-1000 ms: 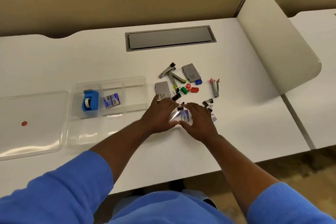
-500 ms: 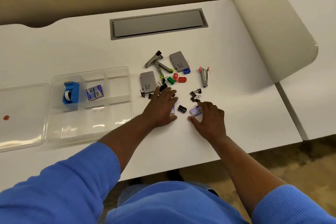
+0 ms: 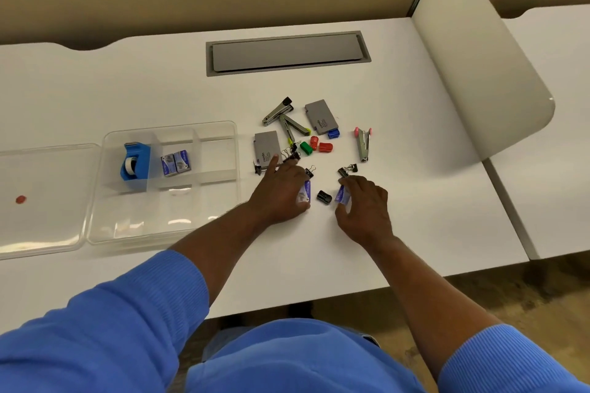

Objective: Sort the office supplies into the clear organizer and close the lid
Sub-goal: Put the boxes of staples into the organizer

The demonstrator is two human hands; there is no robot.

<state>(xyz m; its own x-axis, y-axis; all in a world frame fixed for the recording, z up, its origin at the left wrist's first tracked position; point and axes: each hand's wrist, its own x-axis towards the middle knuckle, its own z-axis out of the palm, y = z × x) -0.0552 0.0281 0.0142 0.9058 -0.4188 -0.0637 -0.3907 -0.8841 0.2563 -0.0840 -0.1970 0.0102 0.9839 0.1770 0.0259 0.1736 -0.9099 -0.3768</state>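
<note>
The clear organizer (image 3: 223, 137) lies open at centre left, its lid (image 3: 48, 226) folded out to the left. Inside it are a blue tape dispenser (image 3: 135, 164) and two small staple boxes (image 3: 176, 163). My left hand (image 3: 281, 195) holds a small blue-and-white staple box (image 3: 305, 192) against the table. My right hand (image 3: 364, 204) pinches another small staple box (image 3: 342, 194). A black sharpener (image 3: 324, 197) lies between them. Beyond my hands are black binder clips (image 3: 346, 171), grey boxes (image 3: 266, 147), staple removers (image 3: 277, 110), a pink-tipped stapler (image 3: 363, 143) and red and green sharpeners (image 3: 314, 145).
A grey cable hatch (image 3: 287, 53) is set into the white desk near its back edge. A curved white divider panel (image 3: 479, 57) rises at the right. A small red piece (image 3: 20, 199) sits on the lid. The desk's front edge runs just below my forearms.
My hands, together over one spot a second ago, have parted. Each now has its own small staple box, and the black sharpener is uncovered between them.
</note>
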